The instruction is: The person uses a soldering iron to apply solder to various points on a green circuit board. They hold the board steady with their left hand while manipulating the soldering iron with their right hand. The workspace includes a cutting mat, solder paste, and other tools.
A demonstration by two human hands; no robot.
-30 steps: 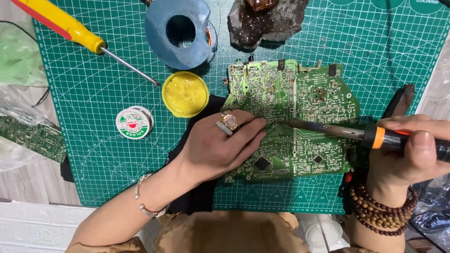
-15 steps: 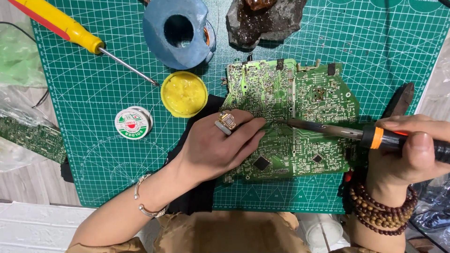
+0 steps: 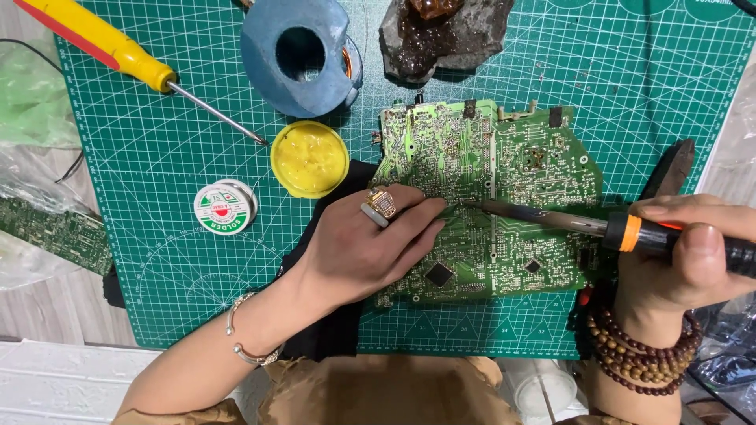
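A green circuit board (image 3: 520,165) lies solder side up on the green cutting mat (image 3: 157,173). My left hand (image 3: 370,244), with rings and a bracelet, rests flat on the board's left part, fingers pointing right. My right hand (image 3: 685,252), with bead bracelets at the wrist, grips a soldering iron (image 3: 630,232) with an orange collar. The iron's tip (image 3: 472,203) touches the board just off my left fingertips.
On the mat: a yellow tin of flux paste (image 3: 309,157), a small solder spool (image 3: 224,208), a yellow-handled screwdriver (image 3: 118,51), a blue iron stand (image 3: 299,51), a dark rock-like lump (image 3: 441,31). Another circuit board (image 3: 47,228) lies at the left edge.
Nothing has visibly moved; both hands and the iron hold the same position on the board.
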